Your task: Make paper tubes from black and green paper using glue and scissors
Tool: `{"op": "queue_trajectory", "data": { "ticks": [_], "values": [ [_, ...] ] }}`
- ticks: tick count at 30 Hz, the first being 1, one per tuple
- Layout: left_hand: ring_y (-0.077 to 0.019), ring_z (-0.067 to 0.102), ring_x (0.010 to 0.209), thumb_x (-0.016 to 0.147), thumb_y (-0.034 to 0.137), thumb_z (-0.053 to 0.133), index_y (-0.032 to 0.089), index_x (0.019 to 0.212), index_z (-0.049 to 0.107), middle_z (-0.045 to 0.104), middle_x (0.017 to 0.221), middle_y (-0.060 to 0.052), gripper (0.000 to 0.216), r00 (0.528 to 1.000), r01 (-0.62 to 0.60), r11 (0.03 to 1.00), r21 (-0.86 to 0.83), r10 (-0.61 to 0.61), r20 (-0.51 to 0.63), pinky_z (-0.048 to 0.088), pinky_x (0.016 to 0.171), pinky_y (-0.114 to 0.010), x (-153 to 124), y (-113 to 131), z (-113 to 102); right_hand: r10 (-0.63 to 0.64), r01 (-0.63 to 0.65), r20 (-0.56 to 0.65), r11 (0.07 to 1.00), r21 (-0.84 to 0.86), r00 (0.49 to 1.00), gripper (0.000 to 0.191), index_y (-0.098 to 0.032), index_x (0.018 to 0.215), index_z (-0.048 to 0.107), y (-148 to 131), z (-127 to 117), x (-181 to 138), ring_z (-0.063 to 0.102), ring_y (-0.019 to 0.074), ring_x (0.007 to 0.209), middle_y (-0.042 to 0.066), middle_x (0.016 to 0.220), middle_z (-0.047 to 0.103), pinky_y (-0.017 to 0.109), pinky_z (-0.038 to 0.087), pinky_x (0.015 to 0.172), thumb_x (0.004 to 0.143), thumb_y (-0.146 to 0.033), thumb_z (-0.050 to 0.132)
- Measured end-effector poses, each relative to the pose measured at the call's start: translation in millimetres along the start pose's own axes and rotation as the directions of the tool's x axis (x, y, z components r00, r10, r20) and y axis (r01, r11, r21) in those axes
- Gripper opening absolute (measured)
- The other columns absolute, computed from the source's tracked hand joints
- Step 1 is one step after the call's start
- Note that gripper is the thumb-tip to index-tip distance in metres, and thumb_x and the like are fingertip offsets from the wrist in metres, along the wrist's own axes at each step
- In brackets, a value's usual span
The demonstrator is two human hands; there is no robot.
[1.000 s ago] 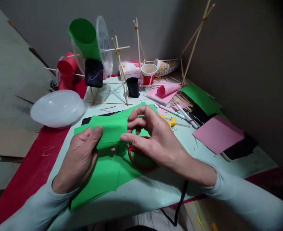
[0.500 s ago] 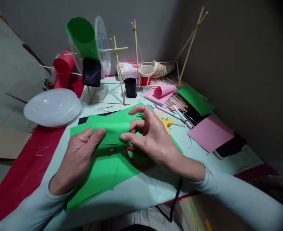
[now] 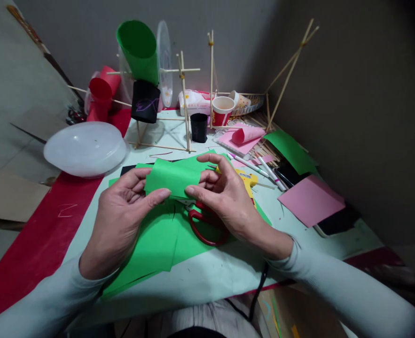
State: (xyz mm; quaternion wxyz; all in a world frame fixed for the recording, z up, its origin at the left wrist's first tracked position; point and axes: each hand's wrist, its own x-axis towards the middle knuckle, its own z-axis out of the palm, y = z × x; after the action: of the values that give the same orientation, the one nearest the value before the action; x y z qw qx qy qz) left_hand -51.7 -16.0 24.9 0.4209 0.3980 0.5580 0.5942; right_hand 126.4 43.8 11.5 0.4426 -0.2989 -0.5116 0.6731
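Between both hands I hold a small piece of green paper (image 3: 174, 177), curved over at its top edge. My left hand (image 3: 122, 216) grips its left side, thumb on the front near the lower edge. My right hand (image 3: 231, 202) pinches the right side between thumb and fingers, the index finger raised off the paper. Below lie larger green sheets (image 3: 158, 239), spread and overlapping on the table. Red-handled scissors (image 3: 202, 230) rest on them, partly hidden by my right hand. Just beyond that hand is a yellow glue gun (image 3: 247, 179), partly covered.
A stick frame (image 3: 184, 103) carries a green paper cylinder (image 3: 140, 56) and a black cup (image 3: 145, 103). A white plastic lid (image 3: 85, 149) lies at left. Markers (image 3: 253, 166), pink paper (image 3: 311, 201) and a phone (image 3: 334, 223) sit at right. A red paper cup (image 3: 223, 112) stands behind.
The green paper has risen slightly and turned, and my left fingers have moved from over its edge to behind its left side. The camera view has shifted a little.
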Motion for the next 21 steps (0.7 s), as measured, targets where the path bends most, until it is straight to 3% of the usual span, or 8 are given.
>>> {"op": "queue_trajectory", "data": {
  "ticks": [7, 10, 12, 15, 21],
  "values": [
    [-0.0139, 0.069, 0.082, 0.074, 0.025, 0.088, 0.021, 0.102, 0.067, 0.073, 0.089, 0.001, 0.035, 0.992, -0.122, 0.99, 0.065, 0.122, 0.001, 0.053, 0.07, -0.02, 0.3, 7.9, -3.8, 0.076, -0.067, 0.112, 0.995, -0.079, 0.991, 0.052, -0.026, 0.121, 0.057, -2.3, -0.4, 1.0, 0.059, 0.011, 0.075, -0.006, 0.084, 0.055, 0.024, 0.052, 0.068, 0.08, -0.041, 0.085],
    [-0.0141, 0.065, 0.079, 0.075, 0.024, 0.085, 0.022, 0.101, 0.065, 0.068, 0.085, 0.002, 0.033, 0.982, -0.187, 0.971, 0.148, 0.189, 0.0, 0.05, 0.069, -0.021, 3.4, 9.4, -9.3, 0.097, -0.073, 0.139, 0.983, -0.171, 0.985, 0.055, -0.025, 0.124, 0.056, -2.9, -4.4, 5.2, 0.067, 0.0147, 0.092, -0.001, 0.098, 0.064, 0.029, 0.058, 0.08, 0.079, -0.038, 0.085],
    [-0.0145, 0.063, 0.08, 0.076, 0.022, 0.083, 0.022, 0.099, 0.065, 0.065, 0.085, 0.003, 0.03, 0.966, -0.253, 0.944, 0.213, 0.258, 0.001, 0.048, 0.071, -0.023, 6.1, 10.1, -13.3, 0.042, -0.003, 0.131, 0.958, -0.288, 0.99, 0.057, -0.023, 0.124, 0.055, -0.5, -9.9, 9.8, 0.07, 0.0182, 0.102, 0.004, 0.108, 0.069, 0.034, 0.059, 0.088, 0.077, -0.035, 0.085],
    [-0.0166, 0.062, 0.083, 0.077, 0.02, 0.082, 0.023, 0.094, 0.067, 0.066, 0.088, 0.001, 0.023, 0.929, -0.351, 0.869, 0.348, 0.37, 0.011, 0.046, 0.076, -0.026, 9.5, 12.0, -18.9, -0.098, 0.126, 0.086, 0.892, -0.435, 0.991, 0.05, -0.023, 0.119, 0.058, 3.5, -20.8, 17.6, 0.071, 0.0191, 0.096, 0.007, 0.108, 0.074, 0.037, 0.058, 0.089, 0.077, -0.033, 0.083],
    [-0.0221, 0.061, 0.08, 0.077, 0.023, 0.084, 0.025, 0.088, 0.079, 0.074, 0.086, -0.003, 0.012, 0.885, -0.449, 0.813, 0.372, 0.463, 0.057, 0.047, 0.078, -0.032, 9.2, 17.2, -24.5, -0.268, 0.237, -0.003, 0.857, -0.457, 0.963, 0.029, -0.021, 0.099, 0.07, -3.1, -32.0, 23.8, 0.07, 0.0185, 0.088, 0.003, 0.092, 0.075, 0.034, 0.057, 0.084, 0.08, -0.038, 0.084]
  ]
}}
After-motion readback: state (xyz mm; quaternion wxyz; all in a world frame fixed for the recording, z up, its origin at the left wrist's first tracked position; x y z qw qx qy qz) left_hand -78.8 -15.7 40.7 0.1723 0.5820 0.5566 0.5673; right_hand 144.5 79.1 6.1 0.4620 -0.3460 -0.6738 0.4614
